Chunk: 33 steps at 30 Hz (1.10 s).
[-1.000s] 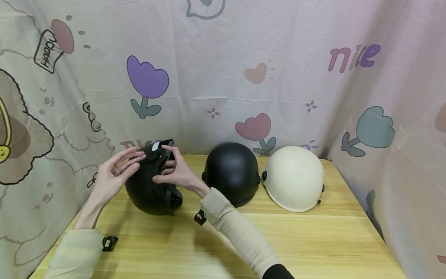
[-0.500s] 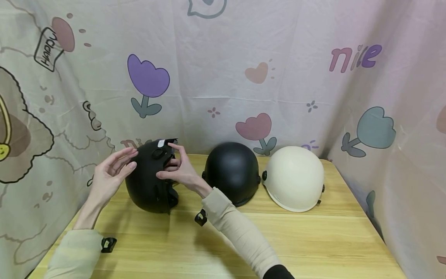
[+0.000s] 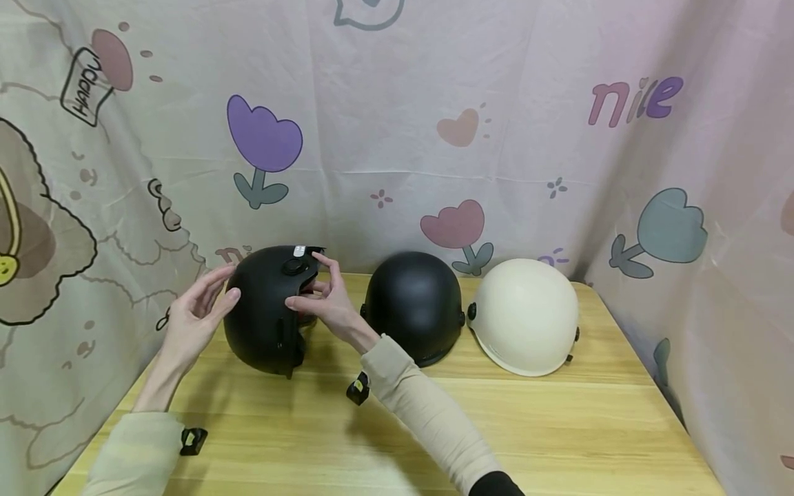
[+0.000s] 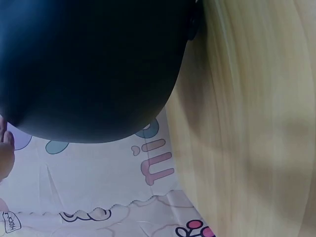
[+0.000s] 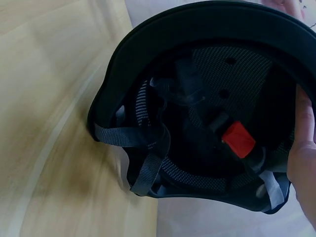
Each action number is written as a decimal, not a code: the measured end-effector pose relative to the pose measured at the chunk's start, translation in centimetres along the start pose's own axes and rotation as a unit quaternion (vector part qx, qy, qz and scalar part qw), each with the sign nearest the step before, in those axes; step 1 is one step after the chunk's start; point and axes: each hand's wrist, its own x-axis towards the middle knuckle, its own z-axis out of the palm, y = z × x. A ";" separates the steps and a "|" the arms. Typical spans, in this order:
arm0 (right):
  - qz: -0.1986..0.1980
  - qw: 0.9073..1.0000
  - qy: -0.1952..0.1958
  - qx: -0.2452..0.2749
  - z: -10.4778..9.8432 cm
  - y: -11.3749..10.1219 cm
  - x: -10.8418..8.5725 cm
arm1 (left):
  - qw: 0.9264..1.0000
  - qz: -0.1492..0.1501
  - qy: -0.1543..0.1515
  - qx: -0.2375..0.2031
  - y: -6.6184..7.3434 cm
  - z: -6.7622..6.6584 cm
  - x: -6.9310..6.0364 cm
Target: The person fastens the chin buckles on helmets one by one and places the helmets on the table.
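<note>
At the table's left, a matte black helmet (image 3: 260, 310) is tipped on its side, its opening turned to the right. My right hand (image 3: 331, 303) grips its rim, the thumb outside and several fingers reaching inside. On the far left of the shell my left hand (image 3: 195, 320) touches it with fairly straight fingers; some fingertips are hidden behind it. The right wrist view looks into the helmet: dark mesh lining, straps (image 5: 118, 136) and a red buckle (image 5: 238, 139). A white sticker (image 3: 299, 251) shows near the top edge.
A second black helmet (image 3: 412, 306) and a cream helmet (image 3: 524, 317) stand upright side by side at the back of the wooden table (image 3: 577, 427). Behind the table and along both sides hangs a printed curtain (image 3: 372, 124).
The held black helmet has rotated, its opening turning further from view and its white sticker shifting right. My right hand has moved slightly right with the rim; my left hand has slid slightly left.
</note>
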 end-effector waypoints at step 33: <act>0.077 0.985 0.016 -0.153 -1.8 -2.5 -0.9 | 0.973 -0.077 -0.050 0.213 -0.4 -0.2 -0.6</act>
